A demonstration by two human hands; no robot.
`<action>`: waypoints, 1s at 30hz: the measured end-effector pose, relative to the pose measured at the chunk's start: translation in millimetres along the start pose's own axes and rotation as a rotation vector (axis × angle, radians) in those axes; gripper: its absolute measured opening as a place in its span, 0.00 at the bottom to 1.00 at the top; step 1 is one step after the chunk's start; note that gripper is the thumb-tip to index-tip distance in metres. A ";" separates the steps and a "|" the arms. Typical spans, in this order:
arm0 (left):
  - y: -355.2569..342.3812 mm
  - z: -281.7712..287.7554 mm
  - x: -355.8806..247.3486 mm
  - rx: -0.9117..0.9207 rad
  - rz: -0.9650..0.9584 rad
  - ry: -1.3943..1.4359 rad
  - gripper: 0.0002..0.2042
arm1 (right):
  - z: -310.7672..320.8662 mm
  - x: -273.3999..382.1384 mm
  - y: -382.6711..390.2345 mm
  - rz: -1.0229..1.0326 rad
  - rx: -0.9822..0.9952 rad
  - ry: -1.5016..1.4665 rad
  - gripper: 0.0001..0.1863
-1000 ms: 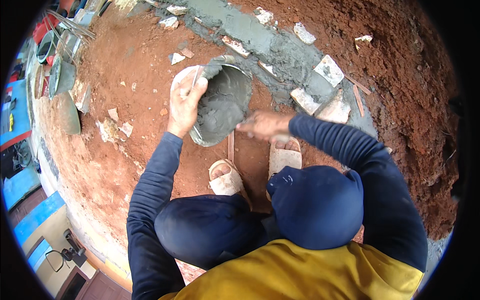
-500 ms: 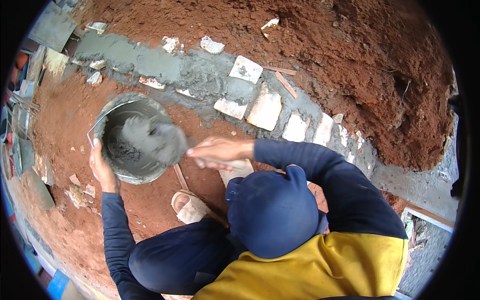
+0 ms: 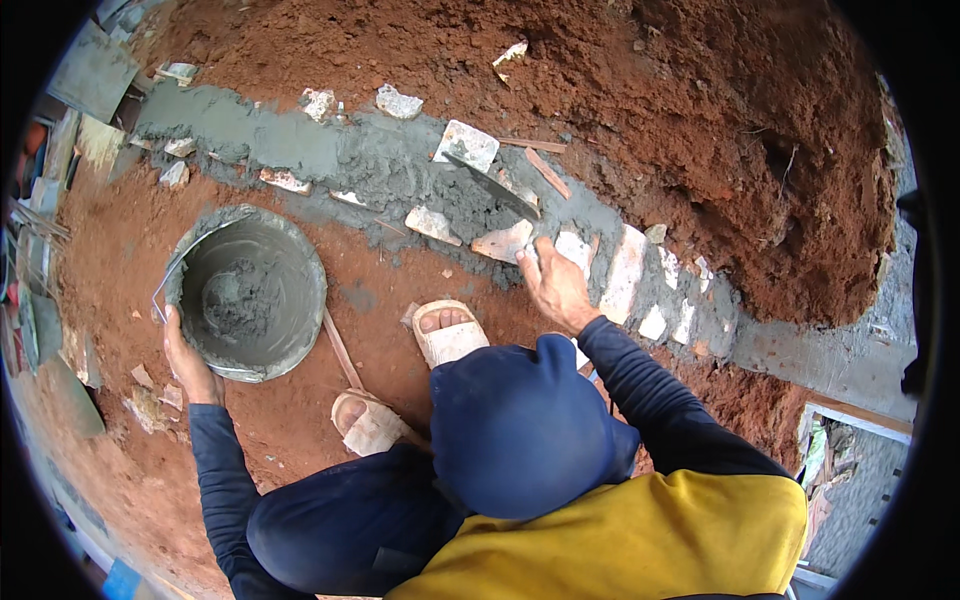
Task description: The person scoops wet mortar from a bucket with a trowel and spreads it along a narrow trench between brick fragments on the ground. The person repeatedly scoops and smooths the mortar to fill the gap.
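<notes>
Trowel [image 3: 492, 187] from bucket [image 3: 297, 310] to mortar strip [image 3: 290, 140], tip far-left, long axis diagonal.

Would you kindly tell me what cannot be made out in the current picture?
In the head view:
Trowel: handle hidden by the right hand.
Left hand: some fingers hidden by the bucket.
Right sandal: heel hidden by the right knee.
Clutter at far left: cut off by the dark fisheye rim.
</notes>
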State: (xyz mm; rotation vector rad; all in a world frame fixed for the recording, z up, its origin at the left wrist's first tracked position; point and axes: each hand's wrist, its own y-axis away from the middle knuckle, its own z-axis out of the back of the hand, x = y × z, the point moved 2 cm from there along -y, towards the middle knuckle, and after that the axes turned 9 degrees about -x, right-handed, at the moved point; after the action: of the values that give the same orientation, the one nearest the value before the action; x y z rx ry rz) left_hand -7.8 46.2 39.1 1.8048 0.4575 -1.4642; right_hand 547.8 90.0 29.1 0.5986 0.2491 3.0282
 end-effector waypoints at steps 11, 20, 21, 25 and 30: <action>1.0 3.1 2.2 0.034 0.016 0.065 0.28 | -12.0 25.8 28.1 -1.059 0.427 -1.452 0.25; 2.4 -2.8 -7.2 0.050 0.022 -0.005 0.26 | -95.2 153.7 -64.3 -0.610 0.546 -1.218 0.27; 0.6 -3.5 -6.1 0.069 0.020 -0.033 0.26 | -92.4 163.5 -66.5 -0.528 0.563 -1.290 0.27; -5.7 1.6 0.4 0.002 0.023 0.009 0.23 | -42.6 169.9 -50.1 -0.176 0.469 -0.827 0.22; -20.4 -13.5 -4.2 0.129 0.020 -0.010 0.25 | -40.6 249.6 -63.6 0.875 0.247 -0.131 0.17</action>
State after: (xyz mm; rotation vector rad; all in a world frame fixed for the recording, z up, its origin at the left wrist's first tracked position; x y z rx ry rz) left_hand -13.9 70.2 37.1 1.8966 0.3458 -1.5186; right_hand 302.5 165.4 75.0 1.1892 0.4627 3.7785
